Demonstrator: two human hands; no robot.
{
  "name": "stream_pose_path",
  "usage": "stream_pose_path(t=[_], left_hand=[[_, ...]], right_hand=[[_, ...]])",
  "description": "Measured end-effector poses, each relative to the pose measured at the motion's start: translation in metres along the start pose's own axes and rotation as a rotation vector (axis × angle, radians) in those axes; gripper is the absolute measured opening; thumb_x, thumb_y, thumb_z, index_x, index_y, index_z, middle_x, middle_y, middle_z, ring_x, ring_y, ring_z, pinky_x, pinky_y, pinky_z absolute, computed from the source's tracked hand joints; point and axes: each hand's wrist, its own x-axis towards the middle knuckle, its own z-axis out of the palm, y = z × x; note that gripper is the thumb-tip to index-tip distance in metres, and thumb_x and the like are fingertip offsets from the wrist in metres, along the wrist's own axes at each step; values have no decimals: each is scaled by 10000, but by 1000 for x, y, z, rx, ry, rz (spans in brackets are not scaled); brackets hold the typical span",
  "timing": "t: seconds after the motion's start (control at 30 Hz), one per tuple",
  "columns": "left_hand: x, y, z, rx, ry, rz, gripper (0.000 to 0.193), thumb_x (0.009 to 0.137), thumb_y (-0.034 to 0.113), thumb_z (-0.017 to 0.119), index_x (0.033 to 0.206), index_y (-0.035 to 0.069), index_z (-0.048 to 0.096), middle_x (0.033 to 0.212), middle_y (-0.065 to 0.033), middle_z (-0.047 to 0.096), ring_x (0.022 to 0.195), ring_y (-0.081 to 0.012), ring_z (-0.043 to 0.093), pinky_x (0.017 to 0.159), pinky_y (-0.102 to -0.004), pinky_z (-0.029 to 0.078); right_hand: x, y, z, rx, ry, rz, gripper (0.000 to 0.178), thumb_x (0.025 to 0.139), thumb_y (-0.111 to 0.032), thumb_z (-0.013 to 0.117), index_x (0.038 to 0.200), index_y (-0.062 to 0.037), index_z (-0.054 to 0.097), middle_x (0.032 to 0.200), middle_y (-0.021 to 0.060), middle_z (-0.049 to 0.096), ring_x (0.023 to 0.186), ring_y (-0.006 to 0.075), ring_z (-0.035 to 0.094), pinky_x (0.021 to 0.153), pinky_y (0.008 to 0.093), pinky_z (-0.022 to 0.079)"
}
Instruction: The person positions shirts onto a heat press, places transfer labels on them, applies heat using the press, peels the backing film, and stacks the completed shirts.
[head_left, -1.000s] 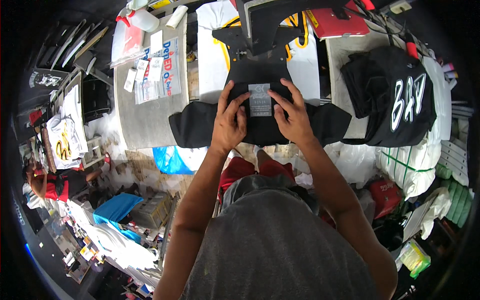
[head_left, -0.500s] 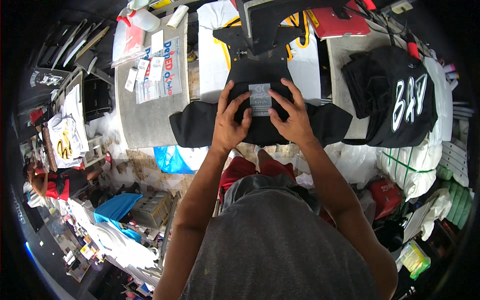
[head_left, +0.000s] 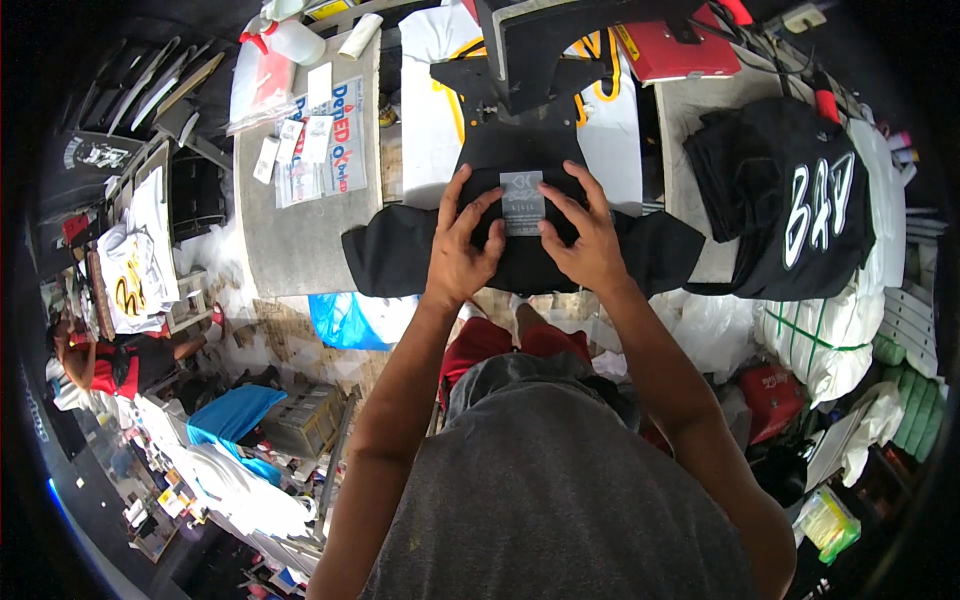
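Grey label [head_left: 522,204], black frame [head_left: 527,92] beyond

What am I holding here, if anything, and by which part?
Nothing looks gripped: the grey sheet lies on black fabric, left hand touching its left edge, right hand its right.

Bright across the middle, dropping to black around the round rim. Blown out to glaring white on the heaped white material [head_left: 240,497] at near left. Dark, almost without detail, across the black cloth [head_left: 388,258]. Fairly crisp around the center, bowed along the desk [head_left: 300,245], softer toward left and right.
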Motion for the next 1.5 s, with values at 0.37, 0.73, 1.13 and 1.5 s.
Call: stream_pose_path(t=[0.37,0.73,1.13,1.5], left_hand=[[-1,1,0,-41,-13,-59,377,881,63,676,1257,83,692,1566,-218,393,1375,-423,499,1101,-437,471],[-9,-7,-10,-235,106,-131,471,982,49,611,1447,76,538,1522,-177,480,1357,-283,527,1075,-375,452],[-129,-58,-108,-469,240,-491,327,1058,156,565,1353,15,554,1268,-104,650,1028,-165,657,871,-319,538],[-206,-103,-145,-431,187,-688,296,1055,230,592,1264,24,634,1078,-78,693,913,-161,692,762,-289,536]], right_hand=[[0,-1,1,13,2,26,509,805,-112,781,1303,-115,676,1529,181,414,1411,382,430,1145,457,395],[12,-8,-27,58,76,82,527,854,-110,738,1367,-86,622,1493,203,481,1396,373,461,1154,459,391],[280,-116,-190,59,6,-77,589,1001,-410,660,1417,-4,562,1391,149,614,1320,226,535,1125,343,386],[206,-169,-174,-480,193,-248,533,918,-448,739,1330,-121,650,1408,116,601,1299,263,561,1104,390,418]])
